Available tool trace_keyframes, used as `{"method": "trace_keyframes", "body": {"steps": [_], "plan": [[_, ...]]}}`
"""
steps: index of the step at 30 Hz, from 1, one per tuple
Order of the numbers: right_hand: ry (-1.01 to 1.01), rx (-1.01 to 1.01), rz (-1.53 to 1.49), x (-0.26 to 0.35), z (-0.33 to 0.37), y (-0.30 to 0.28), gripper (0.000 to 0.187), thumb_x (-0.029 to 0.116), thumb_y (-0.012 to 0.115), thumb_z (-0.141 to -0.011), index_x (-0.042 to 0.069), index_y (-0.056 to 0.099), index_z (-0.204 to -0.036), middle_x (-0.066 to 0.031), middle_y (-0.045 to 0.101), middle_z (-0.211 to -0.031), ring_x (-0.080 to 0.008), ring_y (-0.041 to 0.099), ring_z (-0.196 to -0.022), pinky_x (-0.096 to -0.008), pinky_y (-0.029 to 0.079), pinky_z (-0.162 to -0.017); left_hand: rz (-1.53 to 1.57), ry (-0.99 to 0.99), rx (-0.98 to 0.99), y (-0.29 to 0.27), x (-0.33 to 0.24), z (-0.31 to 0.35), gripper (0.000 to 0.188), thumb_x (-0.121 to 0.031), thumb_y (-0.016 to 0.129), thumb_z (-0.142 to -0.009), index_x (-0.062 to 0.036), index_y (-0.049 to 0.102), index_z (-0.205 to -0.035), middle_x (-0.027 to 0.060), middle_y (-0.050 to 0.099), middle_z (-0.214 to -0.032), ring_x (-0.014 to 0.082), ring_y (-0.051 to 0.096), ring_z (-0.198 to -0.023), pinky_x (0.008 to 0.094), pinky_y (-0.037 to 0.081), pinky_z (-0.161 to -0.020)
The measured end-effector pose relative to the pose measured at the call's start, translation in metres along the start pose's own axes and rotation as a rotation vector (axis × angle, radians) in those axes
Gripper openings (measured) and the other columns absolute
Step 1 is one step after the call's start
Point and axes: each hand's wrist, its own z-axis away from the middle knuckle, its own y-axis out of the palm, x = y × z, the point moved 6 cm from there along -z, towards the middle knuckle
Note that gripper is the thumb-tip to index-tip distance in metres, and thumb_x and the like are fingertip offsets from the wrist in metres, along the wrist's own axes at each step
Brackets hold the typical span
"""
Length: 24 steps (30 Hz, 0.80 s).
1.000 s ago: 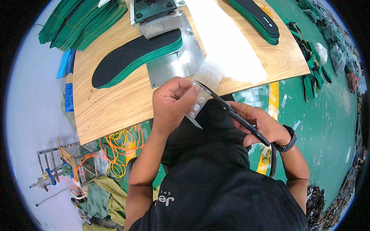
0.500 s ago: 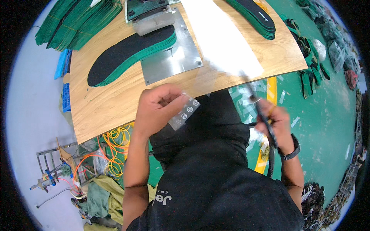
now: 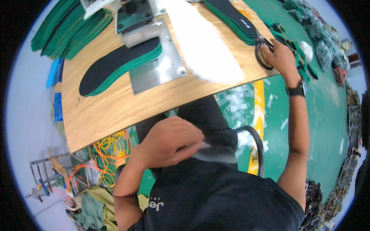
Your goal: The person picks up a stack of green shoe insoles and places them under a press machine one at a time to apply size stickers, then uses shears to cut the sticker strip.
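My left hand point(image 3: 173, 138) is closed over my lap, fingertips pinched on a clear film strip point(image 3: 216, 153) that is smeared by motion. My right hand point(image 3: 283, 59) reaches to the table's right edge, its fingers on the black handles of a pair of scissors point(image 3: 257, 56). The scissors lie against the near end of a stack of black-topped green insoles point(image 3: 235, 23). Another few insoles point(image 3: 115, 67), black on top with green edges, rest partly on a metal plate point(image 3: 156, 73) beneath a machine head point(image 3: 135, 15).
A broad white sheet point(image 3: 208, 46) runs down the wooden table point(image 3: 104, 115). A tall pile of green insoles point(image 3: 69, 30) stands at the far left. Film scraps point(image 3: 239, 104) litter the green floor beside a curved chair arm point(image 3: 256, 138). Yellow and orange hoses point(image 3: 106, 154) coil below left.
My right hand has carried the scissors up and right, from beside my lap to the insole stack. My left hand has moved down and right toward my body with the film strip.
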Motion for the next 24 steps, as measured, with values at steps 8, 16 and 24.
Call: {"method": "trace_keyframes", "body": {"steps": [8, 16, 24], "plan": [[-0.52, 0.214, -1.206, 0.213, 0.12, -0.03, 0.034, 0.023, 0.074, -0.078, 0.002, 0.061, -0.102, -0.0153, 0.065, -0.087, -0.0285, 0.063, -0.072, -0.035, 0.05, -0.064, 0.6, -0.08, -0.79, -0.033, 0.034, 0.03, 0.007, -0.003, 0.058, -0.088, 0.0033, 0.062, -0.09, 0.0145, 0.063, -0.098, 0.0215, 0.061, -0.094, 0.0301, 0.048, -0.083], [-0.234, 0.39, -1.484, 0.266, 0.115, 0.008, 0.022, 0.018, 0.058, -0.091, -0.003, 0.063, -0.087, -0.0157, 0.062, -0.068, -0.0238, 0.06, -0.058, -0.0324, 0.045, -0.054, 0.344, -0.254, -0.909, -0.07, 0.061, 0.054, 0.015, -0.007, 0.057, -0.089, 0.0033, 0.061, -0.098, 0.0115, 0.06, -0.104, 0.0198, 0.058, -0.097, 0.0308, 0.046, -0.087], [0.22, 0.699, -1.647, 0.282, 0.057, 0.05, 0.02, 0.016, 0.057, -0.092, 0.0, 0.063, -0.083, -0.0011, 0.06, -0.071, -0.0059, 0.054, -0.058, -0.0202, 0.044, -0.052, -0.686, -0.243, -0.465, -0.198, 0.108, 0.022, 0.059, -0.039, 0.075, -0.069, -0.0035, 0.06, -0.114, 0.0181, 0.055, -0.121, 0.0321, 0.052, -0.115, 0.0375, 0.039, -0.098]]}}
